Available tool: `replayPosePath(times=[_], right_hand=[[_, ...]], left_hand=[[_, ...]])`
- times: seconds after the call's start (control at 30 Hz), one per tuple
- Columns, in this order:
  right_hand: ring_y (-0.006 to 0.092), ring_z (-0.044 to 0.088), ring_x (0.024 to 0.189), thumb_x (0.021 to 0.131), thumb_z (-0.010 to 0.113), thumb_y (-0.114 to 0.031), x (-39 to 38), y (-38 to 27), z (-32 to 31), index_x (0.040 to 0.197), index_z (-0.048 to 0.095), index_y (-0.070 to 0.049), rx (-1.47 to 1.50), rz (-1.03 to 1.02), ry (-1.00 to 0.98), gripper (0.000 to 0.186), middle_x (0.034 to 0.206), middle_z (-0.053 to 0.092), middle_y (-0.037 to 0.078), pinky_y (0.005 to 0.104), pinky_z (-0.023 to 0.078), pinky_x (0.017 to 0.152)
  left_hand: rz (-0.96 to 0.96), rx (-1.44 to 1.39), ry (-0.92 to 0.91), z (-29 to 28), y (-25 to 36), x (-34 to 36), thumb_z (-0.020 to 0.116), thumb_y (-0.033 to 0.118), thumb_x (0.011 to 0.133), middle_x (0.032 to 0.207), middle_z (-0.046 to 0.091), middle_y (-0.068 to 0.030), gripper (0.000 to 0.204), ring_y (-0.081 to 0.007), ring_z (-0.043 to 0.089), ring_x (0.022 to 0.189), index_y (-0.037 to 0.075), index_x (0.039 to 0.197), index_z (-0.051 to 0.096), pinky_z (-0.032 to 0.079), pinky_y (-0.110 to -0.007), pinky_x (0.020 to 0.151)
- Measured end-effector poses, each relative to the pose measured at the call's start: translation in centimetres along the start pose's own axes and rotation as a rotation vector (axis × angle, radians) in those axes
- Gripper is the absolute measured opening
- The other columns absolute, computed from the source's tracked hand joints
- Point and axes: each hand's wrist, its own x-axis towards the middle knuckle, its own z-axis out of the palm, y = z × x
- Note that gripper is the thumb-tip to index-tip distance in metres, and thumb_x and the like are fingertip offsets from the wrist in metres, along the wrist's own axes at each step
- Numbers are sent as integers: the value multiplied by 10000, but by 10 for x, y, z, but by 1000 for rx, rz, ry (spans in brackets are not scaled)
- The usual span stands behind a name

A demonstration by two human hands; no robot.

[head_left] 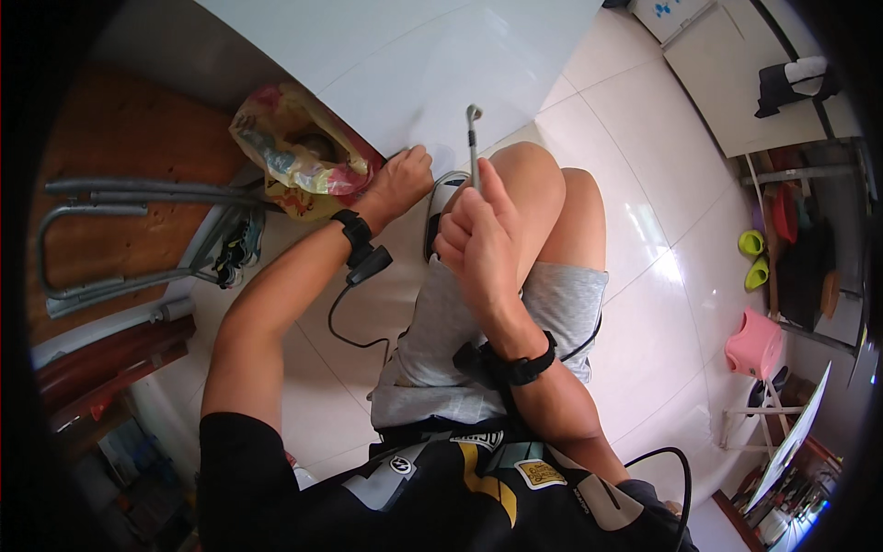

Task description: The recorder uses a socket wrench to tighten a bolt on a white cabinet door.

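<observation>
My right hand (478, 230) is closed on a slim metal tool (472, 138) with a dark section and a small bent or looped tip, pointing up above my bent knees. My left hand (402, 179) is curled at the lower edge of a white panel (441, 55), its grip unclear. Just left of it, a crinkled yellow and pink plastic bag (285, 147) lies against the panel, something dark inside.
Folded grey metal tubing (138, 198) leans by a wooden board (120, 120) on the left, with shoes (241, 248) below. At right are a white cabinet (708, 83), lime slippers (754, 271), a pink plastic object (750, 345) and folding furniture (777, 432). Cables hang from my wrists.
</observation>
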Motion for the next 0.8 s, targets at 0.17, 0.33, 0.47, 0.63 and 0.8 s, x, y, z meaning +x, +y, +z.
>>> replayPosePath(times=[0.17,0.33,0.47,0.63,0.8], right_hand=[[53,285,506,982,373,-22,18,28,7,1563,144,-61,231,232,-8,625,667,300,-54,220,249,442],[65,282,504,961,364,-10,38,25,23,1548,171,-50,297,270,85,619,655,286,-60,231,242,445],[72,290,504,932,352,3,53,24,29,1536,189,-34,237,227,99,627,654,289,-55,236,244,446],[87,330,508,905,347,13,43,27,40,1525,208,-10,149,161,65,636,679,347,-22,252,265,447],[83,325,503,897,345,19,50,22,36,1563,120,-13,140,183,75,704,684,362,-18,255,267,441]], left_hand=[[-291,-17,-121,78,50,-57,625,94,751,896,621,-89,74,-252,584,920,86,795,684,514,-349,776],[-529,-464,-168,76,95,-148,604,31,759,932,616,-133,126,-315,585,957,56,863,671,524,-411,773],[-531,-573,-386,61,137,-228,583,-37,742,918,588,-154,116,-359,574,959,26,822,637,524,-453,768],[-621,-652,-411,51,171,-279,582,-57,728,887,582,-139,117,-360,565,940,29,789,635,517,-448,764],[-648,-633,-261,41,155,-251,607,-65,733,858,595,-143,125,-365,561,919,20,821,636,499,-444,788]])
